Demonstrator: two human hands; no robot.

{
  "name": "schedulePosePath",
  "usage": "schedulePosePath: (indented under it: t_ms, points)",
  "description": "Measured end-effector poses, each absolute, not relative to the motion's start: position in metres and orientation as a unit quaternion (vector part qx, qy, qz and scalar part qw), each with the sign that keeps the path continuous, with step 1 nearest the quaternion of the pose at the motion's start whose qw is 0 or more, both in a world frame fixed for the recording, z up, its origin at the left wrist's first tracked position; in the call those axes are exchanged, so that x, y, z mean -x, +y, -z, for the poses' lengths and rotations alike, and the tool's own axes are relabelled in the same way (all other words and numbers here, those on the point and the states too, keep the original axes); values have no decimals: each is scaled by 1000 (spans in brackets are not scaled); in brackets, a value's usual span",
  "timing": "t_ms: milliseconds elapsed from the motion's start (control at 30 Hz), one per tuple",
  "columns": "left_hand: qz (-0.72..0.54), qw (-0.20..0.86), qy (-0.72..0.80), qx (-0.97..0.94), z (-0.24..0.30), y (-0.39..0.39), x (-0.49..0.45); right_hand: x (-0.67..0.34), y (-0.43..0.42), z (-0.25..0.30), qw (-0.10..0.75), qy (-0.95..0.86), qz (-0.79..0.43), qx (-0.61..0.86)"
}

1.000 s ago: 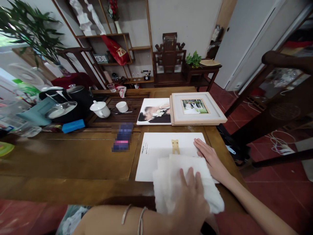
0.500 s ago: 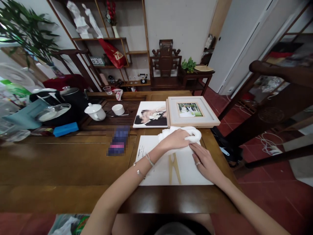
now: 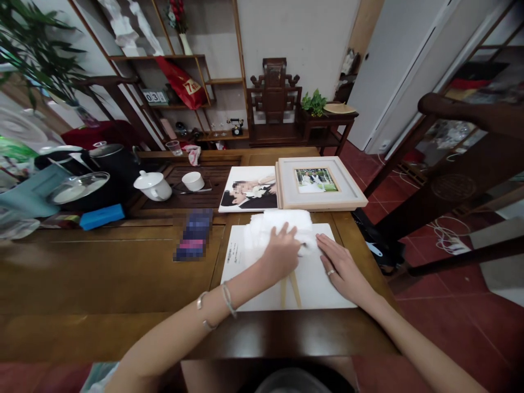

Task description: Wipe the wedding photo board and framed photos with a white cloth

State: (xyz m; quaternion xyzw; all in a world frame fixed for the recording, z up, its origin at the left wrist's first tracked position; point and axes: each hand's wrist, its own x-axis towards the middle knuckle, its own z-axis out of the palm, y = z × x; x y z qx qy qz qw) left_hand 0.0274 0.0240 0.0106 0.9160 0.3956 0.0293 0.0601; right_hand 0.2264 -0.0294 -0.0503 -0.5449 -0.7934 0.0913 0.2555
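My left hand point(image 3: 281, 252) is closed on a folded white cloth point(image 3: 282, 221), pressing it onto a white board point(image 3: 254, 292) at the table's near edge. The board has small print along its left side, and tan V-shaped strips point(image 3: 295, 292) show near its front edge, partly covered by my left hand. My right hand point(image 3: 343, 272) lies on the board's right side, fingers stretched out flat. Behind the board, a wood-framed photo point(image 3: 352, 197) and a print of two people point(image 3: 254, 191) lie side by side.
To the left stand a white lidded cup point(image 3: 153, 186) and a small white bowl point(image 3: 193, 181) on a tea tray. A blue box point(image 3: 102, 217) and a blurred purple item point(image 3: 193, 236) lie nearer. A dark wooden chair point(image 3: 450, 174) stands at the right.
My left hand has moved left and towards me with the cloth, which now lies flatter. My right hand stays in place on the board. The view has shifted slightly.
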Motion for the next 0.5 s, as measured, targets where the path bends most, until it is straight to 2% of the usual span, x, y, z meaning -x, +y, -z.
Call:
schedulePosePath:
  t_ms: [267, 500]
  points:
    - [-30, 78, 439, -895, -13, 23, 53, -226, -30, 51, 244, -794, -103, 547]
    - [33, 91, 377, -921, -18, -62, 74, -226, -30, 52, 243, -793, -97, 550]
